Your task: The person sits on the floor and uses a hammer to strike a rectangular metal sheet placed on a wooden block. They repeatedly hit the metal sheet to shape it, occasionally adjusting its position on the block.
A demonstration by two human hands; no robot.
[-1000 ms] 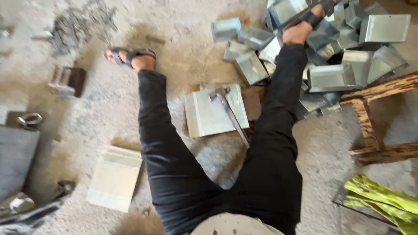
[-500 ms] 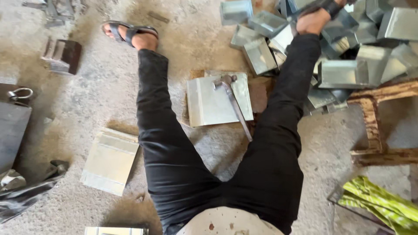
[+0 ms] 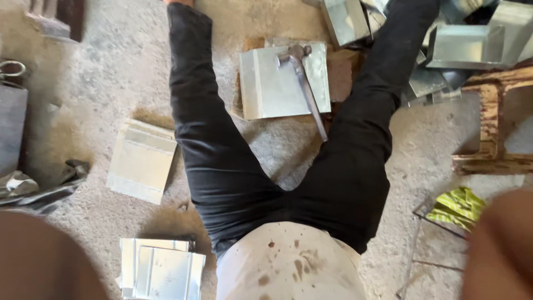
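Two legs in black trousers (image 3: 222,166) spread across our rough concrete floor (image 3: 111,83); between them, a flat, folded-edge metal sheet (image 3: 272,83) carries our hammer (image 3: 302,78). Both blurred arms sit apart at the corners; grip unclear.

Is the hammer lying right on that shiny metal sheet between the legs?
Touching. In the head view the hammer lies flat across the folded metal sheet, its head resting on the sheet's top and its handle running off the lower edge toward the right leg.

Shiny metal sheet (image 3: 277,83); rough wooden stool (image 3: 491,122).
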